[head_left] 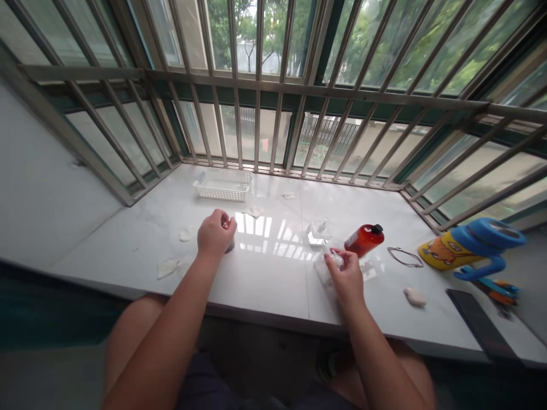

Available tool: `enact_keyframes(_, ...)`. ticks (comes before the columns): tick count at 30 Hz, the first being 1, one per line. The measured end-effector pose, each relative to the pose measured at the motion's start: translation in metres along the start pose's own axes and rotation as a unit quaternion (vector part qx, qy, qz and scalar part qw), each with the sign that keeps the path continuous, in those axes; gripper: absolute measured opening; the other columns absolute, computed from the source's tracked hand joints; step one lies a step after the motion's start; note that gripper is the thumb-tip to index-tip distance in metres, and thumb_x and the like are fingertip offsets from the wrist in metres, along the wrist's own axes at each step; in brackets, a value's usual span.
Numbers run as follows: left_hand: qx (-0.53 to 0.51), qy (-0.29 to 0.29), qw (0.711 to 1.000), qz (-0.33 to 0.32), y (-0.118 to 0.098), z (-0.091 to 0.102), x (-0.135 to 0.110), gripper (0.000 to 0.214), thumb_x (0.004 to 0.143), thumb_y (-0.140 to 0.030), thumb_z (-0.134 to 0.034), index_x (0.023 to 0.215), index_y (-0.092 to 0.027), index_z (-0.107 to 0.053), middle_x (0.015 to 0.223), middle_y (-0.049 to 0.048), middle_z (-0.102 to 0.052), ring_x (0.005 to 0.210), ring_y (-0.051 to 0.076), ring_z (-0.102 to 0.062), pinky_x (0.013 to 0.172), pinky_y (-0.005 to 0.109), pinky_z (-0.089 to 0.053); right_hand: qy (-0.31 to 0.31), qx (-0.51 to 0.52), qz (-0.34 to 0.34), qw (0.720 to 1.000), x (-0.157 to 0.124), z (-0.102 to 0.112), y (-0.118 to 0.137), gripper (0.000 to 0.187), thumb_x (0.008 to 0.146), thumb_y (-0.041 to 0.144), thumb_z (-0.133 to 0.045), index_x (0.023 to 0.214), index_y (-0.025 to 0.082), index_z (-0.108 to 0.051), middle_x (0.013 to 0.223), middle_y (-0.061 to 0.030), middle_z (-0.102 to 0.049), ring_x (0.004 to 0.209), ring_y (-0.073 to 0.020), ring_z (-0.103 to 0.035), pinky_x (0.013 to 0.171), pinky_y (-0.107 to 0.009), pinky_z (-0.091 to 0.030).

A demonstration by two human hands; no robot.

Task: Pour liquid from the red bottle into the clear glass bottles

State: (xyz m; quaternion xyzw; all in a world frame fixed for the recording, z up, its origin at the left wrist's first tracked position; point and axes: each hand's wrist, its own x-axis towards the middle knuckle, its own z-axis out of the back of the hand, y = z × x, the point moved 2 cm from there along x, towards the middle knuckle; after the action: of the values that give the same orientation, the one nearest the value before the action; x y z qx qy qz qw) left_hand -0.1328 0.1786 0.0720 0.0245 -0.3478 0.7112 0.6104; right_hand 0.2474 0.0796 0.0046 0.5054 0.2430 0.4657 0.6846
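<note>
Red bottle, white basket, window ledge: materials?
Red bottle: glossy translucent plastic probably, possibly glass; light glows through it. White basket: likely moulded plastic, from its even lattice. Ledge: polished marble or marble-look tile, with mirror-like reflections, faint veins and a straight seam.

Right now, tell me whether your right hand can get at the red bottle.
Probably yes: the right hand sits just below the red bottle with nothing between them, though its fingers pinch clear plastic.
</note>
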Motion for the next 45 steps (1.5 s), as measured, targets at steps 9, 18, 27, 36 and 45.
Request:
enact_keyframes(9,-0.065,0.024,0.995,-0.067,-0.043,-0.007,-0.045,0.013,0.094,-0.038,-0.066,0.095,-0.026,-0.062,0.087,0.0018,-0.074,0.081,0.022,-0.069,0.073,0.032,-0.048,-0.013,0.099,0.020,0.995,-0.001,-0.019,-0.006,0.043,0.088,0.054,-0.079,0.096,0.030,-0.044,0.135,-0.0136,-0.073,0.132,-0.0297,-0.067,0.114,-0.049,-0.049)
enact_keyframes(18,-0.076,-0.006,0.992,-0.101,-0.065,-0.021,-0.055,0.009,0.093,-0.033,-0.066,0.093,-0.025,-0.062,0.075,0.0011,-0.068,0.075,0.023,-0.065,0.067,0.032,-0.045,-0.036,0.142,0.038,0.988,0.006,-0.022,-0.022,0.042,0.079,0.050,-0.089,0.085,0.027,-0.054,0.126,-0.0098,-0.078,0.121,-0.0324,-0.072,0.104,-0.051,-0.056)
enact_keyframes(27,-0.090,-0.010,0.990,-0.113,-0.062,-0.021,-0.055,0.011,0.093,-0.034,-0.067,0.093,-0.025,-0.062,0.075,-0.0001,-0.068,0.073,0.022,-0.065,0.067,0.032,-0.045,0.040,0.133,0.049,0.989,-0.027,-0.046,-0.006,0.041,0.082,0.049,-0.087,0.080,0.027,-0.053,0.124,-0.0084,-0.079,0.115,-0.0309,-0.073,0.106,-0.049,-0.053)
enact_keyframes(36,-0.092,-0.013,0.988,-0.120,-0.062,-0.022,-0.055,0.010,0.094,-0.031,-0.066,0.089,-0.025,-0.061,0.073,0.0003,-0.066,0.073,0.022,-0.063,0.065,0.033,-0.042,0.078,0.143,0.037,0.986,-0.032,-0.049,0.000,0.038,0.082,0.050,-0.086,0.074,0.026,-0.057,0.123,-0.0086,-0.079,0.115,-0.0312,-0.073,0.106,-0.048,-0.054)
enact_keyframes(45,-0.094,-0.016,0.988,-0.123,-0.061,-0.023,-0.055,0.009,0.094,-0.030,-0.065,0.087,-0.025,-0.061,0.073,0.0013,-0.066,0.075,0.023,-0.063,0.068,0.033,-0.043,0.084,0.137,0.058,0.985,-0.035,-0.049,0.005,0.029,0.087,0.048,-0.082,0.083,0.027,-0.063,0.121,-0.0083,-0.076,0.119,-0.0301,-0.070,0.105,-0.046,-0.051)
